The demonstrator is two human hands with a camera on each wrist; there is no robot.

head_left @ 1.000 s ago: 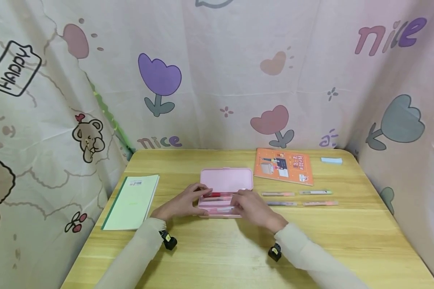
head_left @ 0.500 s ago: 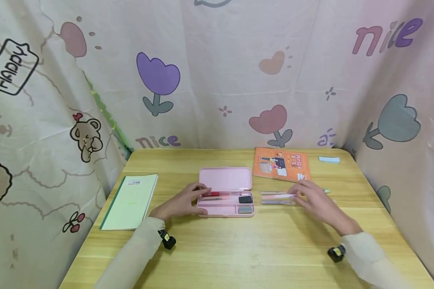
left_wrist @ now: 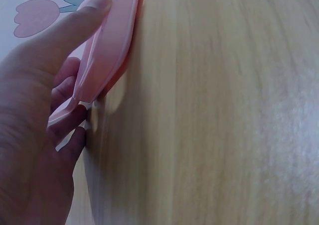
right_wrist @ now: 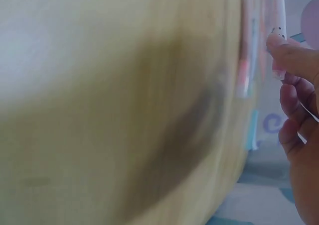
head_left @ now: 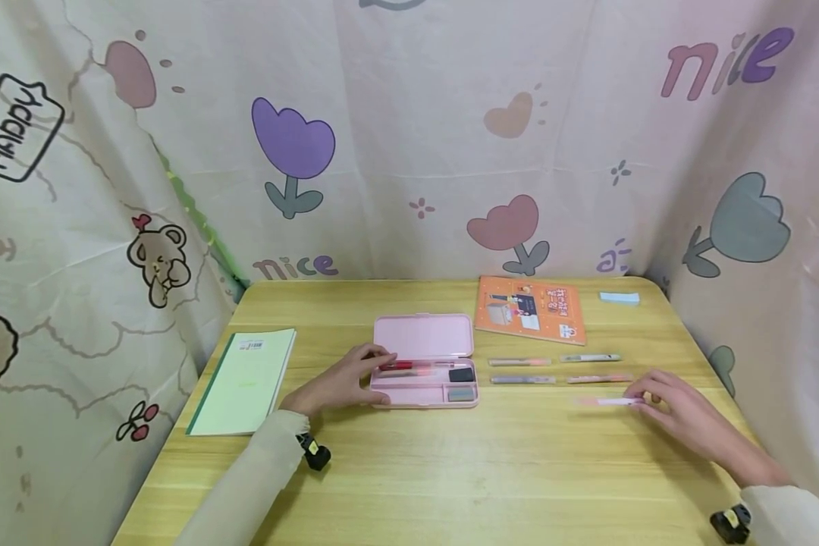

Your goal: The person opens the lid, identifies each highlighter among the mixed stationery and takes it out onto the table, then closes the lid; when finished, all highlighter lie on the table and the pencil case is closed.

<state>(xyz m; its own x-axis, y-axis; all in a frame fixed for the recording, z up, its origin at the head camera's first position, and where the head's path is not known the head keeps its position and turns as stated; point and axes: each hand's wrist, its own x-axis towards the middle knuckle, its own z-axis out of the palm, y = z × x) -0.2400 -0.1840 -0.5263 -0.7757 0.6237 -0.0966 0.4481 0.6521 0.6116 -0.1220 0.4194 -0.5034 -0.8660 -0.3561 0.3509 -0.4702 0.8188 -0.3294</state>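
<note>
A pink pencil case (head_left: 423,334) stands with its lid raised at the table's middle. My left hand (head_left: 341,383) grips its left end; in the left wrist view the thumb lies over the rim of the case (left_wrist: 107,56), with the other fingers behind. Inside are a red pen (head_left: 397,365), a dark block (head_left: 460,375) and a grey block (head_left: 460,393). Out to the right, my right hand (head_left: 679,413) pinches one end of a pink and white pen (head_left: 610,401), held roughly level and blurred at its far tip. The right wrist view shows thumb and fingertips on this pen (right_wrist: 278,16).
Beyond the held pen, several pens lie in two rows, among them a purplish pen (head_left: 522,380) and a white pen (head_left: 590,357). An orange booklet (head_left: 531,309) and a light blue block (head_left: 619,299) lie behind them. A green notebook (head_left: 246,383) is at the left.
My right hand has lifted the pink and white pen from the case's front compartment and carried it right, past the rows of pens. My left hand has stayed on the case.
</note>
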